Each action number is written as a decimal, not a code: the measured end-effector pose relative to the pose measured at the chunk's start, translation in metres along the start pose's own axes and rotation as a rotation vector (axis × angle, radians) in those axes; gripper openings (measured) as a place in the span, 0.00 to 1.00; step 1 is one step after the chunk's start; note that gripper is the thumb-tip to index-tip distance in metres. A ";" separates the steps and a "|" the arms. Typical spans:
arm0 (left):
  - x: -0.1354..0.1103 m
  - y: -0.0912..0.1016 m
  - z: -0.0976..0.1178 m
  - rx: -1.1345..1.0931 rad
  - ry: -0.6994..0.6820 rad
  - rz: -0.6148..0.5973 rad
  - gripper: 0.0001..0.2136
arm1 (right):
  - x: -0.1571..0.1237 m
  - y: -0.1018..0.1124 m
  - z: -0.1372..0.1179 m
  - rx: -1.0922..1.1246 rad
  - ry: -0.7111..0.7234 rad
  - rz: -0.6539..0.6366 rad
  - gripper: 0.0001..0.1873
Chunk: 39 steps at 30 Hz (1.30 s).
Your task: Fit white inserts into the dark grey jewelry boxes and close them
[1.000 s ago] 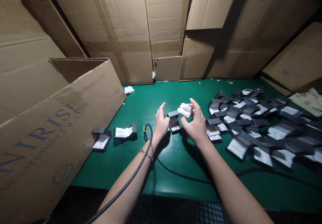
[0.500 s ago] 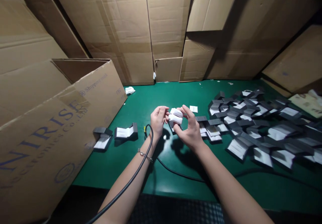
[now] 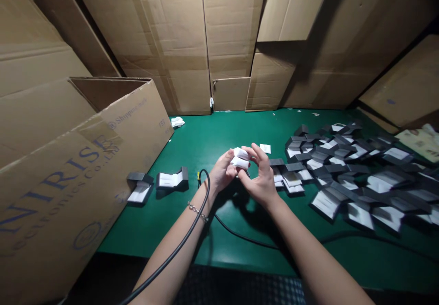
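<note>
White insert (image 3: 240, 157), a folded piece in two layers, is held above the green table (image 3: 206, 213) at frame centre, gripped from both sides. The left hand (image 3: 222, 173) closes its fingers on the insert's 9 o'clock edge; the right hand (image 3: 263, 184) pinches the 3 o'clock edge between thumb and fingertips. A pile of dark grey boxes (image 3: 350, 172) lies at 3 o'clock from the hands. Two open boxes (image 3: 169, 179) lie at 9 o'clock, near the cardboard carton (image 3: 68, 168). A black cable (image 3: 192, 232) crosses the left wrist at 7 o'clock.

The left hand (image 3: 222, 173) has come up to join the right hand (image 3: 262, 181) on the white insert (image 3: 240, 158).
</note>
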<state>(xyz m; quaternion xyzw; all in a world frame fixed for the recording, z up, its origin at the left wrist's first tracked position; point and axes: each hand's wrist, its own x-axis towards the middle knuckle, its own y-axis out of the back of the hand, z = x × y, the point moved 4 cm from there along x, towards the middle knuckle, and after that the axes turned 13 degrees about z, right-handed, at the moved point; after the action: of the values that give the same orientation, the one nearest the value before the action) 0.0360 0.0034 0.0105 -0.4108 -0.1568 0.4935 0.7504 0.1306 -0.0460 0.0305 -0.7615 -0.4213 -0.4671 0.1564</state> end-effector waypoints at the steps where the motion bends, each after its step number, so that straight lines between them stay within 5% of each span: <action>1: 0.000 0.000 0.000 0.002 0.014 0.004 0.34 | 0.000 0.000 0.000 0.000 -0.001 -0.001 0.41; 7: 0.001 0.003 -0.002 -0.046 0.125 0.103 0.38 | -0.001 -0.001 0.002 0.027 -0.039 -0.037 0.41; 11: 0.002 0.002 0.000 -0.062 0.025 0.024 0.30 | -0.001 -0.001 0.002 0.017 -0.036 -0.066 0.41; 14: 0.001 0.002 0.000 -0.065 0.011 0.068 0.35 | 0.000 0.000 0.001 0.016 -0.022 -0.072 0.40; 24: -0.004 -0.006 0.006 -0.155 -0.017 -0.002 0.30 | 0.000 0.002 0.011 0.127 -0.336 0.040 0.35; 32: -0.002 -0.004 0.003 -0.088 0.007 -0.015 0.25 | 0.007 0.001 0.007 0.282 -0.438 0.104 0.32; 39: -0.003 -0.003 0.008 0.012 0.003 0.043 0.23 | 0.004 0.002 0.014 0.155 -0.392 0.147 0.30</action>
<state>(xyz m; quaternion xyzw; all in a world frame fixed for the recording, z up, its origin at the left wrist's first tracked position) 0.0314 0.0042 0.0178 -0.4104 -0.1439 0.5097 0.7423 0.1414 -0.0364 0.0275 -0.8521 -0.4216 -0.2637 0.1632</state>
